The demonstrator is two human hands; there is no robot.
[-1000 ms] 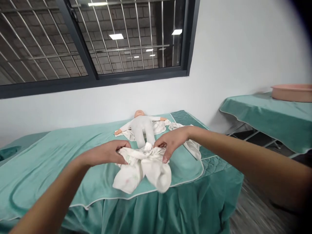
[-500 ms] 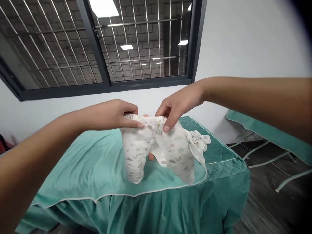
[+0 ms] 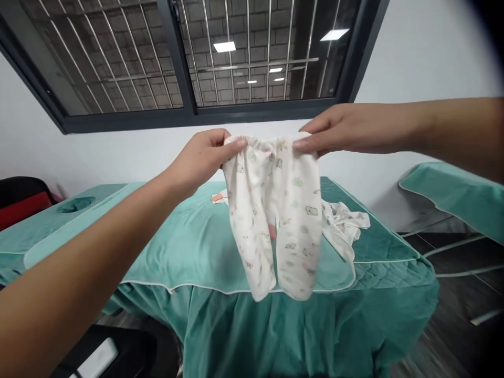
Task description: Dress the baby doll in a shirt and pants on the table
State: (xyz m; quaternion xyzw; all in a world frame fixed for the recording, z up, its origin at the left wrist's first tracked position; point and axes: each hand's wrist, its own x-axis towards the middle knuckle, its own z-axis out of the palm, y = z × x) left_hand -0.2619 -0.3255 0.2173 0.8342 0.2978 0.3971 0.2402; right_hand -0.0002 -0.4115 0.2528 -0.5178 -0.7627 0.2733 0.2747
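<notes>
Small white footed baby trousers (image 3: pixel 275 215) with a faint animal print hang in the air above a teal-covered table (image 3: pixel 205 336). My left hand (image 3: pixel 200 157) pinches the left end of the elastic waistband. My right hand (image 3: pixel 346 128) pinches the right end, fingers pressed together. Both trouser legs dangle straight down. The trousers hide most of the baby doll behind them; only a small hand (image 3: pixel 216 198) and a bit of pink show. A white printed garment (image 3: pixel 344 223) lies on the table to the right.
A second teal-covered table (image 3: pixel 452 197) stands at the right, across a strip of dark floor. A barred window (image 3: pixel 197 58) fills the wall behind. A red and black seat (image 3: pixel 21 202) sits at the far left. A dark object (image 3: pixel 106 352) is low beside me.
Both hands lifted the trousers off the table and up to window height, then moved apart, stretching the waistband so the legs hang free. The doll went out of sight behind them.
</notes>
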